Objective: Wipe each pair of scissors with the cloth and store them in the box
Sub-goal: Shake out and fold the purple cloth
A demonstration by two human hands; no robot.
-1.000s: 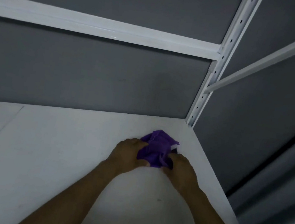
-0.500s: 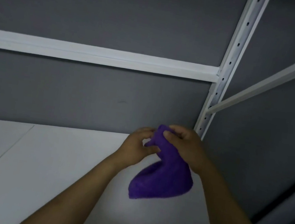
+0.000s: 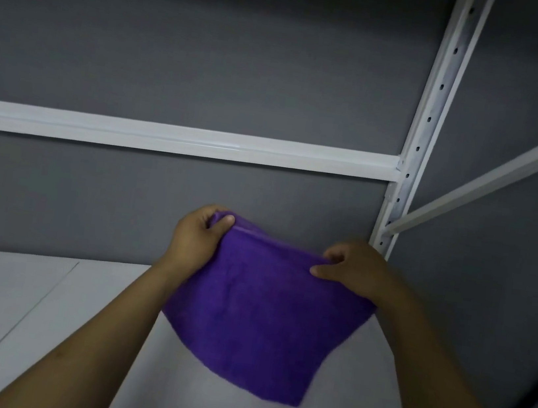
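Right now both hands, left (image 3: 195, 240) and right (image 3: 353, 271), pinch the cloth (image 3: 261, 320) spread above the table (image 3: 21, 307); no scissors visible, so fetching 1 likely comes next.

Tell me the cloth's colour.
Solid purple; the cloth shows plainly, spread out, in the head view.

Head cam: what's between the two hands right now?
Only the purple cloth: its top edge runs from the left hand to the right hand, each pinching an upper corner; the rest hangs above the white shelf. Head view.
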